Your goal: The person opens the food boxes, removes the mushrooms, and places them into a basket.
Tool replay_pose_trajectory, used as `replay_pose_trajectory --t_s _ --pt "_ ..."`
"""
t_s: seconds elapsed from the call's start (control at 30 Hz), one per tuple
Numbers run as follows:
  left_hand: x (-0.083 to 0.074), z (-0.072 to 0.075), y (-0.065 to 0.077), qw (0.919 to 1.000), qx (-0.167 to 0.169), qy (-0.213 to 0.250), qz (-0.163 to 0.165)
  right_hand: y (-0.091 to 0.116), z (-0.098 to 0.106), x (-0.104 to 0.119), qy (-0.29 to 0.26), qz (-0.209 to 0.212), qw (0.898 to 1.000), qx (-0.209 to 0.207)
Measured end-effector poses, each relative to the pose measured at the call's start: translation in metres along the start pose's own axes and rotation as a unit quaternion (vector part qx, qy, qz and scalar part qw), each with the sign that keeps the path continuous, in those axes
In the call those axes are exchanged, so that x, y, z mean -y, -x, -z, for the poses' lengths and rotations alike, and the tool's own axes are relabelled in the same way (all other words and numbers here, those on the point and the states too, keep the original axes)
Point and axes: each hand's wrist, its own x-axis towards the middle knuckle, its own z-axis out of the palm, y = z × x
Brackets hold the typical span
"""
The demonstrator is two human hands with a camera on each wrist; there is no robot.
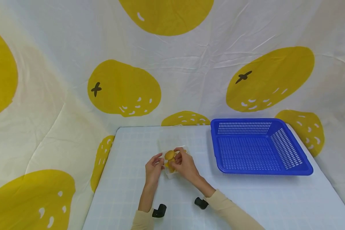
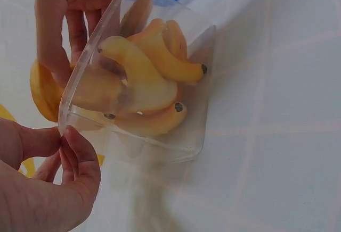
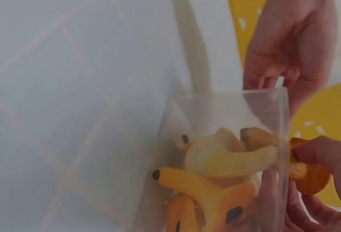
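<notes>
A clear plastic box holds several small yellow bananas with black tips, and its transparent lid lies folded back on the far side. My left hand is at the box's left side, thumb and fingertips pinching the rim. My right hand reaches over the opposite side and grips a yellow-brown mushroom at the rim. Its rounded cap stands above the opening, while the thick stem points down into the box among the bananas. Another brown piece shows through the far wall.
A large blue plastic basket with slotted walls stands to the right on the white table. Black wrist mounts sit at both sleeves. A white cloth with yellow fruit prints hangs behind and left of the table.
</notes>
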Motion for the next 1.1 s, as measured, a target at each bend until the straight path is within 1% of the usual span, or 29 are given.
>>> replay_pose_trajectory --t_s 0.1,0.27,0.37,0.53,0.6,0.7,0.8,0.93,1.1 --pt "0.000 0.000 0.000 1.0000 -0.002 0.000 -0.001 0.000 0.006 0.003 -0.028 -0.024 0.999 0.001" --pt "-0.002 0.001 0.000 1.0000 0.002 0.002 0.008 0.000 0.017 0.003 -0.066 -0.047 0.997 0.006" --pt "-0.010 0.001 0.004 0.9998 0.009 -0.003 0.015 0.000 0.025 0.003 -0.085 -0.066 0.994 0.007" --pt "-0.031 -0.001 0.018 0.9997 0.015 -0.012 0.014 -0.001 0.042 0.005 -0.112 -0.115 0.987 0.010" --pt "-0.036 -0.001 0.022 0.9998 0.015 -0.011 0.011 -0.003 0.049 0.004 -0.124 -0.132 0.983 0.013" --pt "-0.037 0.000 0.023 0.9998 0.018 -0.009 0.010 -0.005 0.060 0.002 -0.152 -0.144 0.978 0.022" --pt "-0.021 0.001 0.013 0.9998 0.015 -0.010 0.010 -0.006 0.073 0.001 -0.175 -0.145 0.973 0.035" --pt "0.001 0.001 -0.002 0.9998 0.003 -0.014 0.009 -0.007 0.089 0.002 -0.178 -0.159 0.970 0.041" --pt "0.004 0.000 -0.003 0.9999 -0.002 -0.017 0.002 -0.010 0.108 0.001 -0.182 -0.181 0.966 0.030"
